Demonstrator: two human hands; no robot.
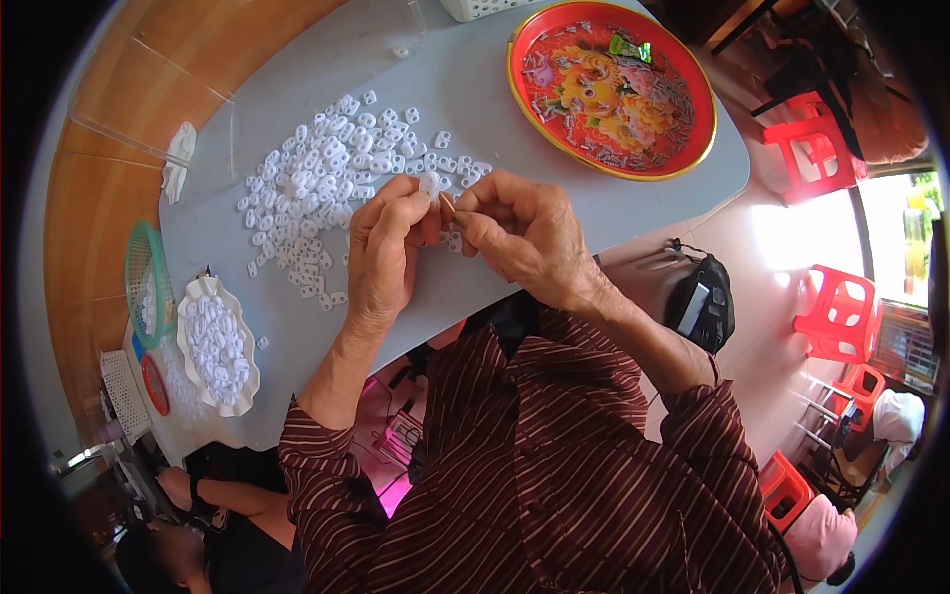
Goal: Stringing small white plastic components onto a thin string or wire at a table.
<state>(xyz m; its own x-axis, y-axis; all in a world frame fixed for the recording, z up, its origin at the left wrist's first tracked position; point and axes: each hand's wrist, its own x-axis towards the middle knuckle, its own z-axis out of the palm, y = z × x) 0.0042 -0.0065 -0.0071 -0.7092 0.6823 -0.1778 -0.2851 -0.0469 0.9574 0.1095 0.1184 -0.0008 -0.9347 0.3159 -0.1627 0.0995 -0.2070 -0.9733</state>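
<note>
My left hand (384,247) is closed, its thumb and forefinger pinching a small white plastic piece (429,184) with a rounded outline. Just to its right, my right hand (526,236) pinches something thin and small at the fingertips, too little of it showing to name. The two hands nearly meet above the near part of the grey table (554,223). Beyond and left of them spreads a loose heap of similar white plastic pieces (322,163), several with holes in them. A red round tray (517,89) with a gold rim and flower print holds many small metal pins.
A white scalloped dish (254,381) full of white pieces stands at the left, beside a green basket (139,238). A green wrapper (630,49) lies in the tray. Red stools (813,158) stand on the right floor. Another person's arm (247,503) is at lower left.
</note>
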